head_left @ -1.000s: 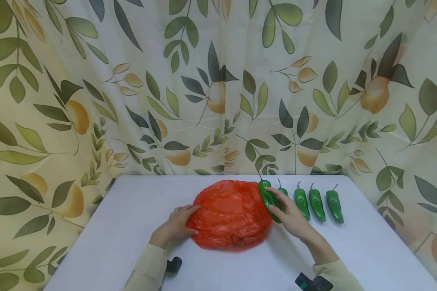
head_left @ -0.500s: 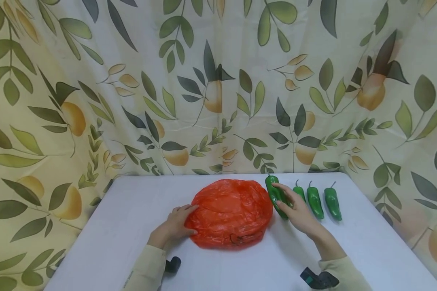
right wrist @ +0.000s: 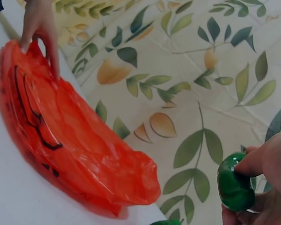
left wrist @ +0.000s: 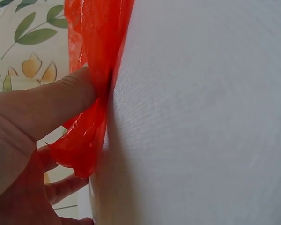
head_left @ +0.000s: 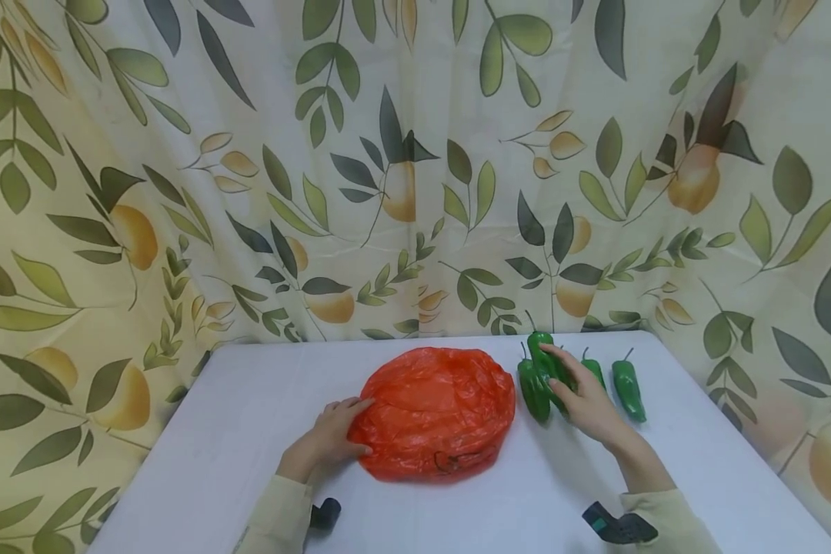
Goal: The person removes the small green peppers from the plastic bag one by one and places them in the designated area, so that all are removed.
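Note:
A red plastic bag [head_left: 436,408] lies flattened on the white table. My left hand [head_left: 332,437] holds its left edge, thumb at the near side and fingers spread over the far side. In the left wrist view the thumb [left wrist: 65,96] presses against the crinkled plastic. My right hand [head_left: 585,400] grips a glossy green chili pepper [head_left: 542,350] above the table, right of the bag; its thumb pinches the pepper's side [right wrist: 236,183] in the right wrist view. Another green pepper [head_left: 532,392] lies between the bag and that hand.
More green peppers lie in a row to the right, among them one at the far right end [head_left: 628,390]; the right hand partly covers the row. A leaf-and-fruit patterned curtain [head_left: 415,169] hangs behind the table [head_left: 402,523] and along its sides.
My right hand has carried the held pepper rightward, away from the bag's right edge, uncovering the pepper on the table beside the bag. The left hand and bag have hardly moved.

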{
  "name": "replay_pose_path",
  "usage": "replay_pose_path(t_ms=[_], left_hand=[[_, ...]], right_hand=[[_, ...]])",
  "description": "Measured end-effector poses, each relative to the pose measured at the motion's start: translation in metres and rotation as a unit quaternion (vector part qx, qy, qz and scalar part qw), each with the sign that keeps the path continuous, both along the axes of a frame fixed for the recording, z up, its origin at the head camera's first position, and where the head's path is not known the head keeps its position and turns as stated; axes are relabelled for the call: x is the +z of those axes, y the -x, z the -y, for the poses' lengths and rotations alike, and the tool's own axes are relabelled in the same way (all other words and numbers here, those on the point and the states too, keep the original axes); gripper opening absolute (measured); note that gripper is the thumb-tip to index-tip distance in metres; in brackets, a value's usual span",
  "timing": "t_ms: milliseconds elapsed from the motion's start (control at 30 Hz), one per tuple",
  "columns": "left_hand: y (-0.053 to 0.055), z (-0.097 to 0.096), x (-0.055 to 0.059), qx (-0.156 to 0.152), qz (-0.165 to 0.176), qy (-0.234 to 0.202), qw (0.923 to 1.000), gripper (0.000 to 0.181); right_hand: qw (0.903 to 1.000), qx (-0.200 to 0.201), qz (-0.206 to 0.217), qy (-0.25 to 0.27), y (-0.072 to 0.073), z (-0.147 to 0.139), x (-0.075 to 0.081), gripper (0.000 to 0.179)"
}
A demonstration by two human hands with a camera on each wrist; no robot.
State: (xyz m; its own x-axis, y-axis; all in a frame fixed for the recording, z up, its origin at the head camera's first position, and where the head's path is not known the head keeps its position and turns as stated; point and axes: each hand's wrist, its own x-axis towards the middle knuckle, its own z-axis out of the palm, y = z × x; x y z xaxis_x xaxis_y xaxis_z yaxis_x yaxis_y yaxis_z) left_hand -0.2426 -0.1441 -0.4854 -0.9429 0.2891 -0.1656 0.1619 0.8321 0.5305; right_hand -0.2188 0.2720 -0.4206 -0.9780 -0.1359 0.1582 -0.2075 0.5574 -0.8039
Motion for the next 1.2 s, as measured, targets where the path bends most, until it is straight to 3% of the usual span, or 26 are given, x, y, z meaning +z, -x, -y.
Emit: replay_pose_path(t_ms=[833,1200], left_hand=[[0.001,0.002,-0.002,-0.009,-0.011,0.004,0.9999,0.081],[0.002,0.002,-0.003,-0.007,-0.011,0.000,0.9999,0.081]], right_hand=[[0.9967,-0.066,0.048,-0.005,0.008,-0.057,-0.007,0.067],[0.9952,-0.095,0.025,0.009,0.007,-0.081,-0.013,0.069]])
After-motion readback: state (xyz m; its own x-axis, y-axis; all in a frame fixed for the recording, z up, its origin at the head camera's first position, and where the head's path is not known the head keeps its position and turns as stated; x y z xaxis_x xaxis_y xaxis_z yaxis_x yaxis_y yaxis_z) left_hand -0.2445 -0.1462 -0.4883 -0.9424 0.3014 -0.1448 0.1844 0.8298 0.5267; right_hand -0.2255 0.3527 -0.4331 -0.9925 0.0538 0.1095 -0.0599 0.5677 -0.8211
